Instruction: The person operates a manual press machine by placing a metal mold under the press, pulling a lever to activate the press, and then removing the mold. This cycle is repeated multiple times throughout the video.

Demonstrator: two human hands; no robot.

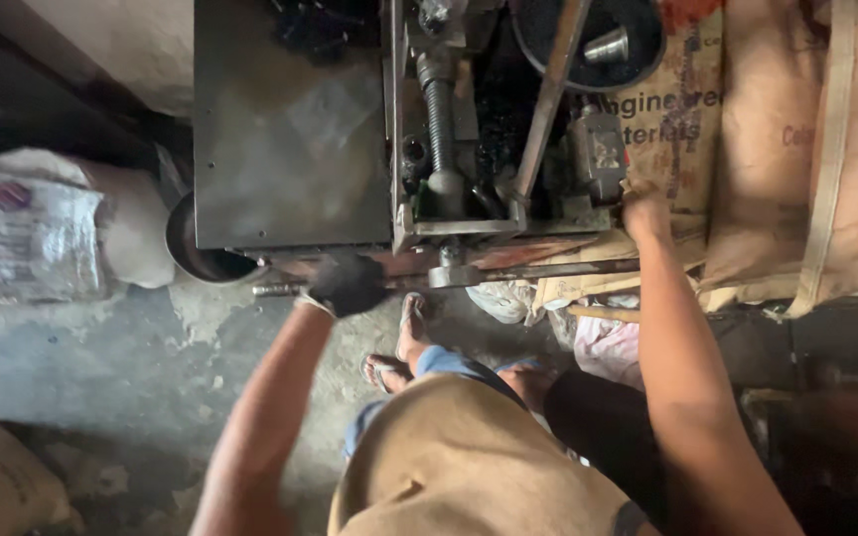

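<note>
Our gloved left hand point(348, 285) grips the long bar point(508, 273) at the machine point(290, 149) front; our right hand point(644, 210) rests on its corner, grip unclear. The bar remains in the machine.

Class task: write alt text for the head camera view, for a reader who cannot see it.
Seen from above, a person's gloved left hand grips a long metal bar at the front of a grimy machine; the right hand rests on its corner beside brown sacks.
</note>
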